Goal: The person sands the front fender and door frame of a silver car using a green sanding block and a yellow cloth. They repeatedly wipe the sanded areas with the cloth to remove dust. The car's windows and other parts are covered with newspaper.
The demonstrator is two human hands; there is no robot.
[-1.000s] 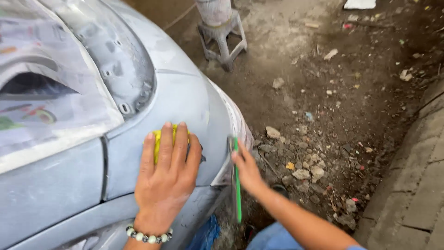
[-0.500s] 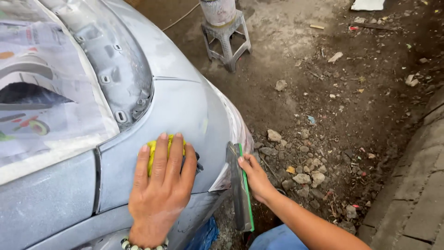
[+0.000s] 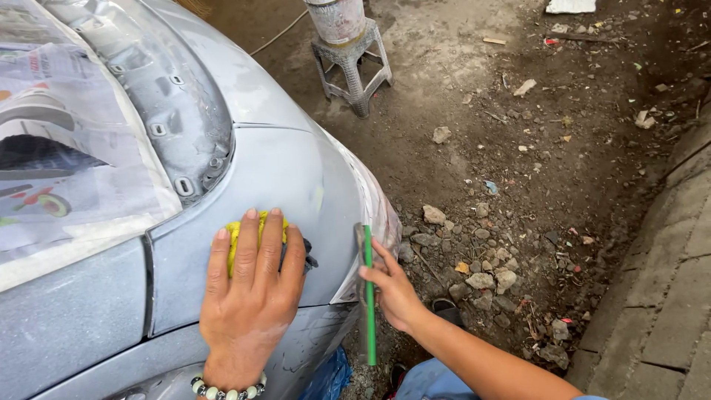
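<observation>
My left hand (image 3: 250, 296) lies flat, fingers spread, on a yellow sponge (image 3: 235, 235) pressed against the grey sanded car body panel (image 3: 296, 178). A dark pad edge (image 3: 305, 259) pokes out beside the fingers. My right hand (image 3: 392, 289) grips a long green strip (image 3: 368, 296) held upright at the panel's right edge, next to the paper-masked headlight (image 3: 378, 211). A bead bracelet (image 3: 222, 390) is on my left wrist.
Newspaper masking (image 3: 67, 170) covers the car's opening at left. A grey stool (image 3: 352, 63) with a stained bucket stands on the dirt floor ahead. Loose stones and rubble (image 3: 481, 267) lie beside the car. A concrete kerb (image 3: 666, 296) runs along the right. A blue cloth (image 3: 326, 374) hangs below.
My left hand has slid the sponge slightly up the panel. My right hand with the green strip has shifted a little along the panel edge.
</observation>
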